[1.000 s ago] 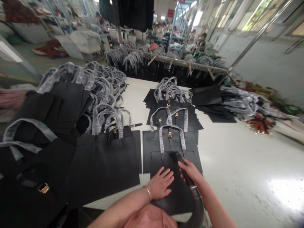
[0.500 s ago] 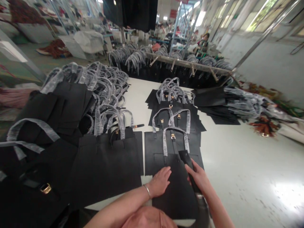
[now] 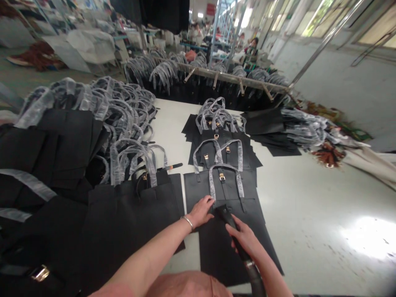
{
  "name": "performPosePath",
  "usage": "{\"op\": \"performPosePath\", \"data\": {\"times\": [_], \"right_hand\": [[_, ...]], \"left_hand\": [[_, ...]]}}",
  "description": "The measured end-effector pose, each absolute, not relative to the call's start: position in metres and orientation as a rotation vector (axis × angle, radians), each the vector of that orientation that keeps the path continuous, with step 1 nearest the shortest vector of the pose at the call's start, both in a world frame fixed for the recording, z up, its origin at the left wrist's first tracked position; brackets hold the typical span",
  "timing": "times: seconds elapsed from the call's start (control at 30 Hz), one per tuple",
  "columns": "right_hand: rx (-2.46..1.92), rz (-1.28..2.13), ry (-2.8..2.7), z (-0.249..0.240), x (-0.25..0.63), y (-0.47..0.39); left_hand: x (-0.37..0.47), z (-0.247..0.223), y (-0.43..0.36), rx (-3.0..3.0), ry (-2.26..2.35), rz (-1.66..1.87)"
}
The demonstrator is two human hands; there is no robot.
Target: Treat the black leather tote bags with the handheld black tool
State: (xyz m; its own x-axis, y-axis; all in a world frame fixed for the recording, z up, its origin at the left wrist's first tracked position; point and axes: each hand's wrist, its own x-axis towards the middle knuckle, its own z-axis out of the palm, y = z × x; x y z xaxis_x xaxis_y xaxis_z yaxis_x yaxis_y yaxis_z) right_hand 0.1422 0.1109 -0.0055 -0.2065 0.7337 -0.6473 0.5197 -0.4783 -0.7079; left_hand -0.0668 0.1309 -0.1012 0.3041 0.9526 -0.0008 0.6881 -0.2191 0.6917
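Observation:
My right hand [image 3: 244, 237] is wrapped round a black handheld tool [image 3: 236, 231] with a hose running down toward me. The tool's flat tip lies over the front black bag panel [image 3: 229, 255]. My left hand [image 3: 201, 211] rests at the panel's upper left edge, fingertips by the base of a plastic-wrapped handle [image 3: 211, 181]; its fingers are bent, and whether they pinch anything is unclear. A strap with a gold buckle [image 3: 222, 177] lies between the handle's two ends. More bags with wrapped handles [image 3: 218, 152] overlap behind it.
Stacked black bags [image 3: 130, 214] and a heap of wrapped handles [image 3: 123, 103] cover the left side. More black pieces [image 3: 269, 128] lie at the back right of the white table [image 3: 297, 194]. Behind stands a metal rack [image 3: 229, 77] with hanging bags. People sit farther back.
My left hand has moved up to the handle's base. The tool in my right hand has shifted left across the panel. The camera view has turned slightly right.

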Motion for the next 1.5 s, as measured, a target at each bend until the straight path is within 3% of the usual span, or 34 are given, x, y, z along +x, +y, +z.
{"op": "performPosePath", "data": {"times": [0.47, 0.63, 0.73, 0.87, 1.1, 1.27, 1.5], "right_hand": [[-1.858, 1.865, -1.425, -0.013, 0.112, 0.131], [-1.886, 1.72, -1.418, -0.016, 0.103, 0.143], [-1.914, 1.643, -1.426, -0.011, 0.112, 0.136], [-1.916, 1.785, -1.479, -0.006, 0.124, 0.116], [-1.93, 1.655, -1.579, -0.007, 0.1, 0.114], [-1.824, 1.874, -1.7, -0.007, 0.081, 0.122], [-1.791, 1.856, -1.78, -0.013, 0.06, 0.134]], "left_hand": [[-0.08, -0.117, 0.149, 1.749, 1.301, 0.646], [-0.079, -0.117, 0.152, 1.69, 1.309, 0.668], [-0.076, -0.116, 0.143, 1.627, 1.368, 0.745], [-0.07, -0.122, 0.101, 1.649, 1.455, 0.889], [-0.067, -0.132, 0.029, 2.019, 1.377, 0.639], [-0.069, -0.125, 0.029, 2.094, 1.346, 0.561], [-0.066, -0.134, 0.028, 2.202, 1.317, 0.503]]}}
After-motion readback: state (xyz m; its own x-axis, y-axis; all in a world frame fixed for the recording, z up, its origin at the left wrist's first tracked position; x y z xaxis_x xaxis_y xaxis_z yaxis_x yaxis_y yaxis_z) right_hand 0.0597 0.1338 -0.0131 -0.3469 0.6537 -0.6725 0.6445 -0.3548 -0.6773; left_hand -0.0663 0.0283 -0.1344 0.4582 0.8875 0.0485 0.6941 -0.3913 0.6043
